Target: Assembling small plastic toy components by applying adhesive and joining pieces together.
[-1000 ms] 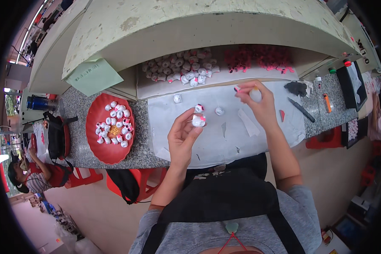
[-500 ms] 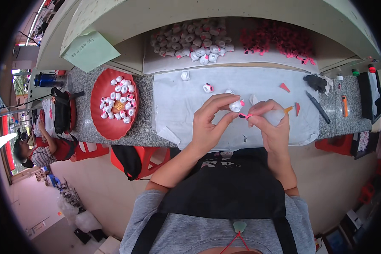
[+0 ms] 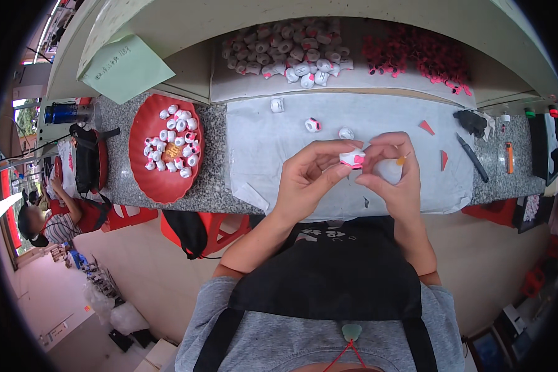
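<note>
My left hand [image 3: 301,183] pinches a small white and pink figurine piece [image 3: 353,158] between thumb and fingers, above the paper-covered work surface. My right hand [image 3: 402,192] curls around a translucent squeeze bottle [image 3: 388,171] with a yellow-orange tip. Its thumb and fingertips come close to the piece's right side; whether they touch it is unclear. Beyond my hands, similar white pieces lie on the paper: one [image 3: 346,133] just past my left fingers, another [image 3: 314,125] farther left, and a third [image 3: 277,105] near the shelf.
At left stands a red scalloped plate [image 3: 144,180] of white pieces. The back shelf holds a heap of white pieces [image 3: 279,53] and a pile of pink parts [image 3: 415,59]. A dark pen-like tool [image 3: 472,158], black cloth [image 3: 471,123] and orange lighter-like item [image 3: 509,158] lie right. Another person [image 3: 62,217] sits far left.
The small pink and black part from my right fingertips now seems to be on the white piece. My left hand has turned that piece, and my right fingers have opened a little.
</note>
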A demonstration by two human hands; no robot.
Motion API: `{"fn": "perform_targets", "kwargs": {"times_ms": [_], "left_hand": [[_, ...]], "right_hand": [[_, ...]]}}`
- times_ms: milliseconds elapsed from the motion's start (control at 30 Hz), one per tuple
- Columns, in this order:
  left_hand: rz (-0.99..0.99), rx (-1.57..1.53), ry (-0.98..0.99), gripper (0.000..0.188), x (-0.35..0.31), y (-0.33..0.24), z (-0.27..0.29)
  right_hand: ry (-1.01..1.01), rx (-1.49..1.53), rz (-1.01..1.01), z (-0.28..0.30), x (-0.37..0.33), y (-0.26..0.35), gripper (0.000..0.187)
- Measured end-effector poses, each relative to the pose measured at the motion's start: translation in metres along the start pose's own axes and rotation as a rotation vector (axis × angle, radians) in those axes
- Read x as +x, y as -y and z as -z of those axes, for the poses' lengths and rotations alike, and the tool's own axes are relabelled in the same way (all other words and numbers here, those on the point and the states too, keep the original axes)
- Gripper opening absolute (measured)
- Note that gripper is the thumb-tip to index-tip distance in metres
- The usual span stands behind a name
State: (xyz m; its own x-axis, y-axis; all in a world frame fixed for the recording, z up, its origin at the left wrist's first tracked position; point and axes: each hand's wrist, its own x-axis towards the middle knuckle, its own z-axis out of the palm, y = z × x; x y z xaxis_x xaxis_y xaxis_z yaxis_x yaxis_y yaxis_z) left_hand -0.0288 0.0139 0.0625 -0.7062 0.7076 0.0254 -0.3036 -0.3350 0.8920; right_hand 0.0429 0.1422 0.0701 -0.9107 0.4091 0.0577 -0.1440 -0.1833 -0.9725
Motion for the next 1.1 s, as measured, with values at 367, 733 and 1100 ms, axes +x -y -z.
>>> {"fn": "perform_targets", "kwargs": {"times_ms": [367,733,1100], "left_hand": [[-0.222,0.166,0.128,0.021,0.001,0.009,0.007],[-0.126,0.124,0.033,0.020,-0.006,0.010,0.009],[-0.195,0.263,-0.077,0.019,-0.011,0.021,0.008]], "right_hand": [[0.076,0.027,-0.049,0.002,-0.007,-0.009,0.025],[0.045,0.177,-0.160,-0.008,-0.009,-0.014,0.026],[0.022,0.149,-0.211,-0.011,-0.007,-0.027,0.023]]}}
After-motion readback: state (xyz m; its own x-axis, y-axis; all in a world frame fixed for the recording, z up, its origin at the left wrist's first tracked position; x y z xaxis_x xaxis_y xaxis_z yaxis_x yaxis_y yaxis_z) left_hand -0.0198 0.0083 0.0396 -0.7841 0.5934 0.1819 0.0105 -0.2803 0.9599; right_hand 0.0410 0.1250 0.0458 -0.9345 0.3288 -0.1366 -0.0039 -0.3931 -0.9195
